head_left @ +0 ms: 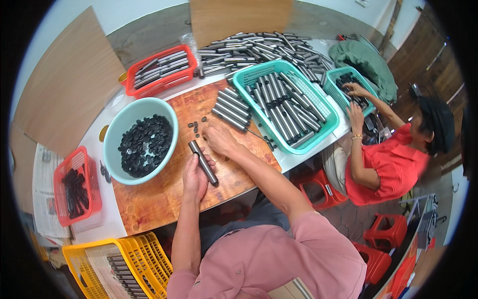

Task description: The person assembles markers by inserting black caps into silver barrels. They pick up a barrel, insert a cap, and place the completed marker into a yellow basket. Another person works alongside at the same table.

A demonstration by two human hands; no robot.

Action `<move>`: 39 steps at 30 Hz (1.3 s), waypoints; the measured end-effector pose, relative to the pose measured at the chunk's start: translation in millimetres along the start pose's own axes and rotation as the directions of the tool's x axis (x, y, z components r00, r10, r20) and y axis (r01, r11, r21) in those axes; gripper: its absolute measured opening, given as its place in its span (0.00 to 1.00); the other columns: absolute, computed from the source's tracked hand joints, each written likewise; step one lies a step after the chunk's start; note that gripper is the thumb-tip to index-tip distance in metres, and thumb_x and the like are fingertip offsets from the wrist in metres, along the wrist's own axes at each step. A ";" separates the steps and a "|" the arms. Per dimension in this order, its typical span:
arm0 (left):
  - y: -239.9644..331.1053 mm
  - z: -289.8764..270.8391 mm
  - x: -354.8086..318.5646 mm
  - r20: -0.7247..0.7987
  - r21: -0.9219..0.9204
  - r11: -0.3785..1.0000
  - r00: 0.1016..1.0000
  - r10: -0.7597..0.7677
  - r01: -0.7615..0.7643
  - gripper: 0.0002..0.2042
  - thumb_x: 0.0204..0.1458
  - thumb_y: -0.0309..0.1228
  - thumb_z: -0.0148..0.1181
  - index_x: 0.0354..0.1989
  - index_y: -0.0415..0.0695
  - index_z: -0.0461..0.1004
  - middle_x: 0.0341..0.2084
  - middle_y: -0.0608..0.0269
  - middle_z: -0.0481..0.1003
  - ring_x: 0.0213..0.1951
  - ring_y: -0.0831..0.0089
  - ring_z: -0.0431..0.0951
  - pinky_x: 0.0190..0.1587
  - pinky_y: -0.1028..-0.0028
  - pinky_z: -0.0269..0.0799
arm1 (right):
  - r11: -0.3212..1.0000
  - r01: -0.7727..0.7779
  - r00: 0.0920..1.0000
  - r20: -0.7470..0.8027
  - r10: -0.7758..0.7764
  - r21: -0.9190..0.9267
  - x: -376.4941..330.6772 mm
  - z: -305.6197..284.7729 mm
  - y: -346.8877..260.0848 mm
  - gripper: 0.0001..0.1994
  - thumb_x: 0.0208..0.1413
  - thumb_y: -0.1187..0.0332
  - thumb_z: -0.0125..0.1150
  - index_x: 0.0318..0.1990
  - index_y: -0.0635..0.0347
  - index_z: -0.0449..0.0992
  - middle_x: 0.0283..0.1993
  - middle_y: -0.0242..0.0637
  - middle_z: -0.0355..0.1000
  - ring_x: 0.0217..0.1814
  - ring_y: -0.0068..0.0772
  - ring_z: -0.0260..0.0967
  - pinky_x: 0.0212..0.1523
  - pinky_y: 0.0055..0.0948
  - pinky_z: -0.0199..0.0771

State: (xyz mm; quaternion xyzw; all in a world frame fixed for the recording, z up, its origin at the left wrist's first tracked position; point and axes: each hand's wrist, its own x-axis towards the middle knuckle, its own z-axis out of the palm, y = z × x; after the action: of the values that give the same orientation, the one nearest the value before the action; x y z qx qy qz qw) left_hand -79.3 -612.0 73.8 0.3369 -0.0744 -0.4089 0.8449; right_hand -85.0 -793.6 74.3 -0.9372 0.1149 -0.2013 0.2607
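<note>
My left hand (193, 178) is closed around a shiny metal tube (203, 163) with dark ends, held at a slant above the wooden board (144, 212). Close to the tube's upper end is my right hand (220, 139), its fingers curled together low over the board; whatever they may hold is hidden. Several small black caps (195, 130) lie loose beside those fingertips. Beyond my right hand a group of metal tubes (231, 108) lies side by side on the board. A pale green bowl (110, 130) full of black round caps (144, 144) stands left of my hands.
Tubes fill a turquoise basket (328, 127), a red basket (130, 82) and a big pile (264, 47) at the back. Another red basket (57, 192) stands left, yellow crates (74, 259) below. To the right, a co-worker (383, 169) reaches into a smaller turquoise basket (331, 89).
</note>
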 end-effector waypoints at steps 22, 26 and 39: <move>3.9 -3.7 -2.1 0.025 -0.032 0.999 0.999 -0.042 0.042 0.18 0.69 0.31 0.46 0.63 0.34 0.65 0.45 0.51 0.75 0.44 0.62 0.78 0.49 0.60 0.79 | 0.963 -0.227 0.972 -0.020 0.232 0.143 -15.3 -29.8 -17.3 0.14 0.50 0.62 0.68 0.37 0.64 0.79 0.40 0.52 0.79 0.43 0.56 0.77 0.45 0.49 0.75; 4.4 -1.2 -1.3 0.046 -0.030 0.998 0.997 -0.061 0.062 0.18 0.67 0.28 0.48 0.63 0.34 0.64 0.47 0.49 0.75 0.46 0.59 0.79 0.52 0.55 0.80 | 0.992 -0.110 0.989 -0.093 0.116 0.067 -19.5 -18.2 -13.2 0.11 0.48 0.68 0.69 0.38 0.63 0.79 0.41 0.50 0.76 0.45 0.54 0.76 0.47 0.48 0.76; 7.4 0.6 -4.7 0.035 -0.020 0.997 0.996 -0.077 0.078 0.17 0.68 0.28 0.48 0.63 0.36 0.64 0.48 0.49 0.75 0.45 0.59 0.81 0.52 0.56 0.82 | 0.966 -0.140 0.990 0.018 0.140 0.219 -17.3 -14.8 -3.1 0.10 0.51 0.70 0.68 0.39 0.68 0.81 0.42 0.54 0.77 0.45 0.55 0.76 0.48 0.46 0.75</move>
State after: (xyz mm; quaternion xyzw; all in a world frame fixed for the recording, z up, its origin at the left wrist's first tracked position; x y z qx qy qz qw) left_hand -77.9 -605.6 79.6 0.3233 -0.0715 -0.4478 0.8306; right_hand -106.5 -792.0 82.0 -0.8924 0.1576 -0.1928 0.3762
